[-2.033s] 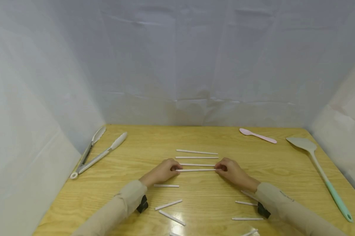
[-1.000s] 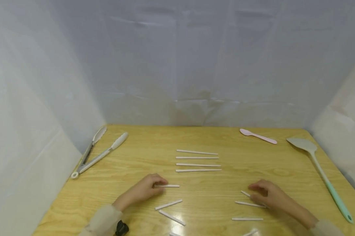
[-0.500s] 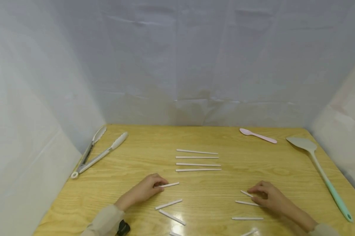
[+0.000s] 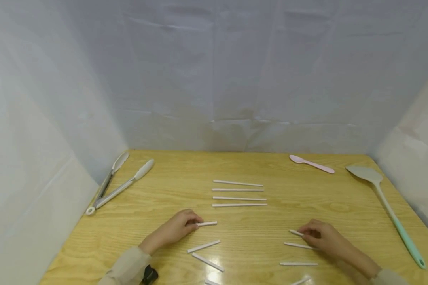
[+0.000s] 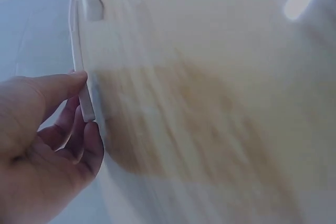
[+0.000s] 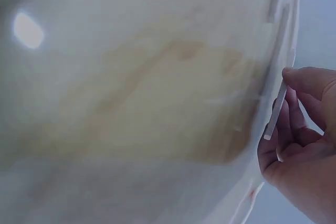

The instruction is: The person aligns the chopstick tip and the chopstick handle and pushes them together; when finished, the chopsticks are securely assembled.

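In the head view, my left hand (image 4: 180, 227) pinches a short white chopstick piece (image 4: 207, 223) by its left part, between thumb and fingers. The left wrist view shows the square end of that left chopstick piece (image 5: 86, 106) sticking out past the thumb. Across the table, my right hand (image 4: 324, 237) pinches another white chopstick piece (image 4: 296, 232), whose thin tip points left. Its other end shows below the thumb in the right wrist view, as the right chopstick piece (image 6: 275, 114). Several full-length white chopsticks (image 4: 239, 205) lie in a row beyond the hands.
Loose chopstick pieces (image 4: 203, 246) lie near my left hand, and more pieces (image 4: 298, 264) lie by my right. Tongs (image 4: 118, 192) lie spread at the left edge. A pink spoon (image 4: 311, 164) and a spatula (image 4: 386, 202) with a green handle lie at the right.
Both hands have let go of the nearest chopstick in the row and drawn back and apart. Each now pinches a short piece; the left piece has tilted slightly.
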A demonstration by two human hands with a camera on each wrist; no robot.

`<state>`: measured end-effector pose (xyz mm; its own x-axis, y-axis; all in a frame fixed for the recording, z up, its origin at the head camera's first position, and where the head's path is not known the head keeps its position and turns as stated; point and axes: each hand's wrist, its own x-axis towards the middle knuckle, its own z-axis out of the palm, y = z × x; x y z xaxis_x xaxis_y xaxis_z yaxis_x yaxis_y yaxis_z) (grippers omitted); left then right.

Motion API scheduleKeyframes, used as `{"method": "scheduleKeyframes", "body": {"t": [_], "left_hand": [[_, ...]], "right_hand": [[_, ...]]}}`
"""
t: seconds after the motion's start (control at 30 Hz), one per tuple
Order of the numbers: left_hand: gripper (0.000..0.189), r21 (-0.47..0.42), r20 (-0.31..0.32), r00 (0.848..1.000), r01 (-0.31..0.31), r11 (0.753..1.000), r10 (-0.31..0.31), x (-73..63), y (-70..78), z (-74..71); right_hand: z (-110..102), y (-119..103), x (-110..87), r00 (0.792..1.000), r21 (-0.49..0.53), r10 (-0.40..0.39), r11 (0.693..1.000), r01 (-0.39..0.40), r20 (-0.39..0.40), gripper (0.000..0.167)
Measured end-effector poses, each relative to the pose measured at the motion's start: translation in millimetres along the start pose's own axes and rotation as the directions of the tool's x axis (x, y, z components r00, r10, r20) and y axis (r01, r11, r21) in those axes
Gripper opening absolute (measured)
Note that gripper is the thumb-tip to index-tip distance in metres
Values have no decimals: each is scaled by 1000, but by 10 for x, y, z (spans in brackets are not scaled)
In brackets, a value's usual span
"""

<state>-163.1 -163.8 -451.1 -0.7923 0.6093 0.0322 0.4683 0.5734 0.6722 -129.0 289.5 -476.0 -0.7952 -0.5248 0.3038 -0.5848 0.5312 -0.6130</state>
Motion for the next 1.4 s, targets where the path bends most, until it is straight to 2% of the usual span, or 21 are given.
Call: {"method": "scheduleKeyframes", "body": {"t": [0.13,0.2,0.37,0.6,0.7,1.03,1.2,1.4], "left_hand": [[16,-7,6,1000,-10,1000,10,48,61,-6],[17,-18,3,1000,-19,1000,20,88,117,-8],[17,-56,-17,998,-64,996,63,194,310,-6],[20,-111,-16,994,-112,988,110,301,512,11],[20,-120,-21,992,-128,984,126,327,562,18],[19,-125,-36,990,-136,983,133,362,665,21],[19,-108,-39,990,-138,985,134,355,678,12],[19,-88,-51,984,-177,980,172,353,678,15]], "right_hand": [[25,-107,155,997,-29,-66,997,65,-35,18],[42,-203,255,997,-25,-74,997,73,-36,19],[103,-481,499,998,65,-61,996,63,-32,19],[195,-775,746,980,125,-167,976,179,-104,24],[215,-848,800,975,133,-187,970,202,-117,26],[239,-950,869,976,159,-192,966,206,-100,24],[232,-948,879,977,152,-193,967,206,-94,23],[206,-939,879,979,134,-183,972,194,-89,20]]}}
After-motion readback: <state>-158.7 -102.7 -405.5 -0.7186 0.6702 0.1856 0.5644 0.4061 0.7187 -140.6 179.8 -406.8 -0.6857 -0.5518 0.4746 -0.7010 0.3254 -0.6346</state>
